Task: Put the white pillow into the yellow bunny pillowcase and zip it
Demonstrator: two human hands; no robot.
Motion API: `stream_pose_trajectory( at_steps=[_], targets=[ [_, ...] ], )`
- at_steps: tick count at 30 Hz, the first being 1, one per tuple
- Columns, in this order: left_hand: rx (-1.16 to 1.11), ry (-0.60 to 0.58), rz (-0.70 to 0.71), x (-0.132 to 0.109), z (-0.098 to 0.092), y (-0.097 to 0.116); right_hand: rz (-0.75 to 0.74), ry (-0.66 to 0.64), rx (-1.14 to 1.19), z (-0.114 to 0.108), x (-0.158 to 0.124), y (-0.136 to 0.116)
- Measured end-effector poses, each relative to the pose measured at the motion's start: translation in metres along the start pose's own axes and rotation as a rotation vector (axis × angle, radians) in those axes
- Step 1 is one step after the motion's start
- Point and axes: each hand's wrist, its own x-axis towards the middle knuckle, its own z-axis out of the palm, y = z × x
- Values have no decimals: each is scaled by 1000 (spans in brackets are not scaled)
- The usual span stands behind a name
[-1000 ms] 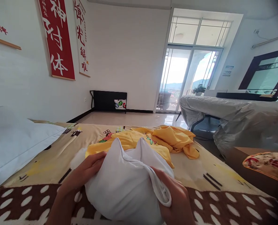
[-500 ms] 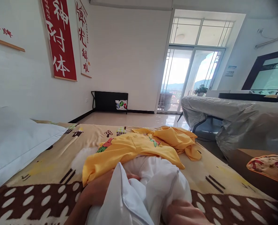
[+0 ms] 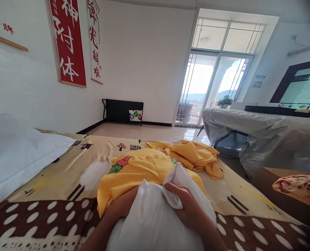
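A white pillow (image 3: 155, 219), bunched and folded, lies in front of me with its far end against a yellow pillowcase (image 3: 141, 167) printed with carrots. My right hand (image 3: 183, 200) grips a fold of the pillow near its raised corner, fingers curled round the fabric. On the other side, my left hand (image 3: 127, 202) reaches between the pillow and the pillowcase's near edge. Its fingers are hidden behind the white fabric. The far part of the pillowcase lies crumpled on the bed.
A patterned blanket (image 3: 74, 160) covers the bed. Another white pillow (image 3: 26, 153) lies at left. To the right stand a cardboard box (image 3: 270, 181) with patterned cloth on it and a plastic-covered table (image 3: 223, 116). A folded black frame (image 3: 118, 109) leans against the far wall.
My right hand has moved up and forward from the pillow's near right side to its far corner. The pillow has been pushed together toward the pillowcase; my left hand has gone further out of sight.
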Motion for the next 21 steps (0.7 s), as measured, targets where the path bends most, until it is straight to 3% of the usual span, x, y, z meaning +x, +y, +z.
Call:
stream_pose_trajectory(
  at_steps=[2, 4, 6, 9, 13, 17, 21],
  targets=[
    [-23, -19, 10, 2, -7, 4, 159, 38, -30, -1, -2, 9],
    [-4, 56, -11, 3, -17, 3, 204, 34, -12, -3, 1, 11],
    [37, 127, -20, 5, -25, -2, 146, 12, 28, -5, 5, 7],
    [75, 46, 39, 8, -32, -15, 23, -79, 10, -2, 8, -2],
    [237, -39, 39, 16, -27, -41, 5, -224, -135, 12, 7, -7],
    [420, -9, 66, 21, -18, -57, 61, -272, -175, 23, 9, -8],
    [576, 72, 64, 22, -14, -56, 96, -270, -174, 22, 11, -12]
  ],
)
